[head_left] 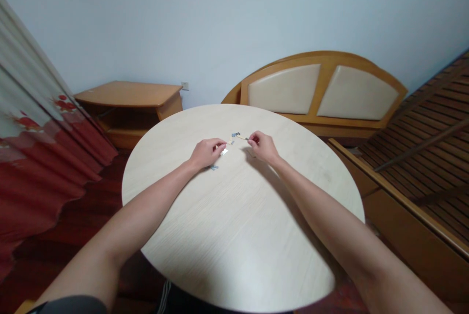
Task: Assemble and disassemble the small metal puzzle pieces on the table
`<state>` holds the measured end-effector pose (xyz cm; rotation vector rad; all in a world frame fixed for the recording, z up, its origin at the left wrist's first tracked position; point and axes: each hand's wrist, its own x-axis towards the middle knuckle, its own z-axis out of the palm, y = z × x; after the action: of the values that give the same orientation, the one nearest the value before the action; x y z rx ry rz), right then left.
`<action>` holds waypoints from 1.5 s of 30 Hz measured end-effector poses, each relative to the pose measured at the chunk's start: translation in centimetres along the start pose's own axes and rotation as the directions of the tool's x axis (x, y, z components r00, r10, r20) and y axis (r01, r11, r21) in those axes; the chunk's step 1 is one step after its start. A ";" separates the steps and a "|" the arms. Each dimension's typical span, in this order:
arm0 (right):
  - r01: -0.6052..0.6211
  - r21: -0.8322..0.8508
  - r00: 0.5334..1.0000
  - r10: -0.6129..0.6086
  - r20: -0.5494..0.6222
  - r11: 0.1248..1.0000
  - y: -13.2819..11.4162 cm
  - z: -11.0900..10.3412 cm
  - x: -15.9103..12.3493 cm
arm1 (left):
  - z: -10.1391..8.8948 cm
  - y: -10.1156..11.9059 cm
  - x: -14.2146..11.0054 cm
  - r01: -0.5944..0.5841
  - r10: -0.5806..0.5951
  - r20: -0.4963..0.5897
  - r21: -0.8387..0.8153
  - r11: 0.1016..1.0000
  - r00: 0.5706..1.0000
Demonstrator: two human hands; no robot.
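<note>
Over the far half of the round table, my right hand point(262, 146) pinches a thin, pale yellow stick-like piece point(241, 137) between thumb and fingers. Its exact kind is too small to tell. My left hand point(208, 153) rests low on the tabletop with thumb and fingertips pressed together; what they hold, if anything, cannot be made out. Close to those fingertips lie a small white piece point(224, 152) and a small yellowish piece point(230, 142). Several tiny dark blue pieces point(235, 134) sit beyond them. Below my left hand are small blue-grey pieces point(214, 167).
The pale round table point(234, 236) stands in front of me. Behind it are a wooden headboard point(313, 89) with cream panels and a low wooden cabinet point(132, 94). A red and white curtain point(47, 157) hangs at left; a slatted bed frame point(428, 148) is at right.
</note>
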<state>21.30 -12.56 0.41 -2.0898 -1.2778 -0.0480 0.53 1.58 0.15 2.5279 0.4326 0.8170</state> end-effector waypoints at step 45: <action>0.371 0.216 0.928 -0.354 -0.114 0.903 -1.9 3.5 -4.8 | 1.1 0.2 -0.3 -0.157 0.156 0.061 0.012 0.988 0.986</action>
<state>16.24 -13.72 -2.98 -1.6169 -1.5346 -0.1296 0.97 0.91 -0.69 2.6201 0.2245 0.7941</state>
